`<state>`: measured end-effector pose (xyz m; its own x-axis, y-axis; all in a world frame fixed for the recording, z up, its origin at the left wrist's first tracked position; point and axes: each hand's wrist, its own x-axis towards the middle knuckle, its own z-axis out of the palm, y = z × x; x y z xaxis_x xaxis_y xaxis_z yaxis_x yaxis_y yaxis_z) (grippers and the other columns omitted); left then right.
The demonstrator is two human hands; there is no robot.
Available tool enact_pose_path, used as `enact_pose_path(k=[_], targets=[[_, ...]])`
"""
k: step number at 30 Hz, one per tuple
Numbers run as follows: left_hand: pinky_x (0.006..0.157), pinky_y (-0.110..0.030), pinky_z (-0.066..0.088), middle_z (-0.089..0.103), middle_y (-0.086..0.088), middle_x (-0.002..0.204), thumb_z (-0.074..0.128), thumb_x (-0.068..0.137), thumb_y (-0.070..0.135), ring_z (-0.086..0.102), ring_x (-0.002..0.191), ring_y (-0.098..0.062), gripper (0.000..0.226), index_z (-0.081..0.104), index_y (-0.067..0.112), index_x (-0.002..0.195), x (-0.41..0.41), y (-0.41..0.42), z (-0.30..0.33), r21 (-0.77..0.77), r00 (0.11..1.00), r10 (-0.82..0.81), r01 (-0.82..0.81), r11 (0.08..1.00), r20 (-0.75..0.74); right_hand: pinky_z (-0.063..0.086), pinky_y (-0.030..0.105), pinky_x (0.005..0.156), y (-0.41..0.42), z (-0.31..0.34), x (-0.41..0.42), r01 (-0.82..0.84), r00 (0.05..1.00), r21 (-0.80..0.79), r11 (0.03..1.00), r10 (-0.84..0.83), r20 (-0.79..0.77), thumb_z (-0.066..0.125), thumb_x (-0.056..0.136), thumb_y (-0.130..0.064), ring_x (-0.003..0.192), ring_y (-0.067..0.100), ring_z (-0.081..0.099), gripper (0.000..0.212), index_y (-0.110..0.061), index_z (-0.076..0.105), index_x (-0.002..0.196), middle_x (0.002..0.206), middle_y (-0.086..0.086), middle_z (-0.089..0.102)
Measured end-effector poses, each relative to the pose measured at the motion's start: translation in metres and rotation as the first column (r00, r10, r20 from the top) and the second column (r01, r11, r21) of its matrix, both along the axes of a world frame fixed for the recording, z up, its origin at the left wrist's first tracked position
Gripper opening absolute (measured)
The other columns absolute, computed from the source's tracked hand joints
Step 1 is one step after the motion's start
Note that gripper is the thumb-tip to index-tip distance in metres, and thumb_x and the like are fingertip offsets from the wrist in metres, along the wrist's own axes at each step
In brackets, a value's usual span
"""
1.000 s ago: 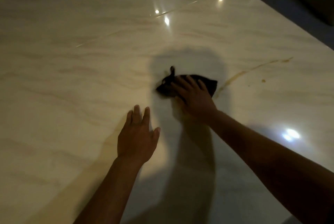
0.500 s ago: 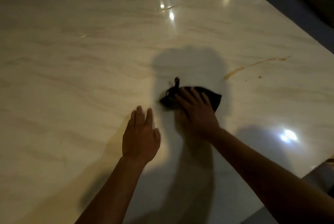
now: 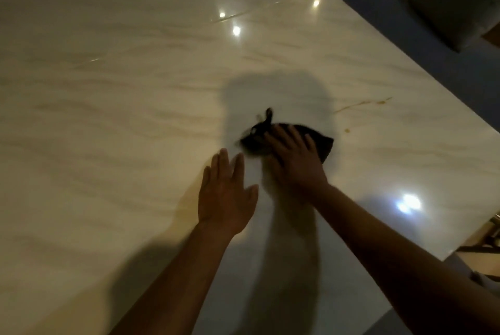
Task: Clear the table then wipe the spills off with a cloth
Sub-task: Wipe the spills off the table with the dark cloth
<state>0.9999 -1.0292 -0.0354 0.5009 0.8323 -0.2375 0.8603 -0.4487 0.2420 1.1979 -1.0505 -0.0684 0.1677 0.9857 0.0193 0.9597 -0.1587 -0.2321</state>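
A dark cloth (image 3: 323, 142) lies bunched on the pale marble table (image 3: 108, 107) near the middle of the view. My right hand (image 3: 295, 164) presses flat on it with straight, spread fingers. My left hand (image 3: 226, 196) rests flat on the bare tabletop just left of the cloth, fingers straight, holding nothing. A thin brown spill streak (image 3: 362, 104) runs up and to the right beyond the cloth, apart from it. One small brown drop (image 3: 347, 130) sits just right of the cloth.
The table's right edge (image 3: 422, 75) runs diagonally from the top middle to the lower right. Beyond it stands a grey upholstered chair (image 3: 457, 2). A seam (image 3: 259, 11) crosses the tabletop at the back. Ceiling lights reflect on the glossy surface.
My right hand has drawn the cloth back along the streak, away from the spill, wiping off its near end. My left hand stays flat in about the same spot.
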Motion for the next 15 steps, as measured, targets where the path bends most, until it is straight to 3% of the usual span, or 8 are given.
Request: enact_pose_path(k=[2, 4, 6, 9, 11, 15], targets=[[0.127, -0.042, 0.002, -0.010, -0.014, 0.169, 0.031, 0.103, 0.056, -0.007, 0.156, -0.031, 0.075, 0.003, 0.020, 0.163, 0.019, 0.006, -0.001, 0.006, 1.000, -0.014, 0.014, 1.000, 0.001, 0.011, 0.048, 0.120, -0.019, 0.000, 0.007, -0.172, 0.985, -0.045, 0.984, 0.173, 0.006, 0.021, 0.101, -0.053, 0.152, 0.021, 0.013, 0.056, -0.037, 0.029, 0.154, 0.163, -0.007, 0.022], [0.127, -0.043, 0.003, -0.010, -0.015, 0.169, 0.031, 0.103, 0.056, -0.006, 0.156, -0.032, 0.075, 0.003, 0.019, 0.163, 0.034, 0.012, -0.002, 0.012, 0.999, -0.033, 0.033, 0.999, -0.010, 0.016, 0.049, 0.119, -0.012, 0.000, 0.041, -0.202, 0.979, -0.032, 0.979, 0.203, 0.030, 0.024, 0.101, -0.051, 0.151, 0.022, 0.017, 0.055, -0.035, 0.032, 0.153, 0.162, -0.006, 0.025], [0.127, -0.043, 0.002, -0.010, -0.016, 0.169, 0.031, 0.103, 0.057, -0.007, 0.156, -0.032, 0.076, 0.001, 0.020, 0.163, 0.050, 0.019, -0.002, 0.013, 0.999, -0.046, 0.046, 0.999, -0.024, 0.024, 0.053, 0.116, 0.010, -0.004, 0.087, -0.064, 0.995, 0.023, 0.998, 0.063, 0.072, 0.025, 0.101, -0.050, 0.149, 0.026, 0.024, 0.055, -0.033, 0.035, 0.152, 0.160, -0.003, 0.031], [0.127, -0.042, 0.001, -0.011, -0.014, 0.169, 0.031, 0.103, 0.057, -0.007, 0.156, -0.031, 0.077, -0.001, 0.022, 0.163, 0.076, 0.028, -0.002, 0.011, 0.997, -0.069, 0.069, 0.998, -0.017, 0.017, 0.052, 0.118, 0.042, -0.003, 0.137, 0.281, 0.960, 0.004, 0.960, -0.281, 0.015, 0.026, 0.103, -0.050, 0.150, 0.027, 0.018, 0.055, -0.033, 0.029, 0.154, 0.163, -0.001, 0.025], [0.126, -0.041, 0.001, -0.011, -0.014, 0.169, 0.031, 0.103, 0.057, -0.007, 0.156, -0.031, 0.076, -0.001, 0.021, 0.163, 0.096, 0.031, 0.000, 0.014, 0.994, -0.104, 0.104, 0.994, -0.014, 0.015, 0.052, 0.118, 0.043, -0.002, 0.133, 0.348, 0.938, 0.015, 0.937, -0.348, -0.001, 0.028, 0.102, -0.049, 0.150, 0.029, 0.018, 0.055, -0.031, 0.030, 0.154, 0.163, 0.001, 0.024], [0.127, -0.041, 0.003, -0.010, -0.014, 0.169, 0.030, 0.103, 0.056, -0.006, 0.156, -0.030, 0.075, 0.003, 0.019, 0.163, 0.138, 0.036, 0.000, 0.027, 0.986, -0.164, 0.164, 0.986, -0.001, 0.013, 0.050, 0.119, 0.006, 0.001, 0.125, 0.026, 1.000, -0.016, 1.000, -0.026, 0.005, 0.017, 0.098, -0.056, 0.152, 0.023, 0.014, 0.061, -0.036, 0.028, 0.154, 0.164, -0.006, 0.021]])
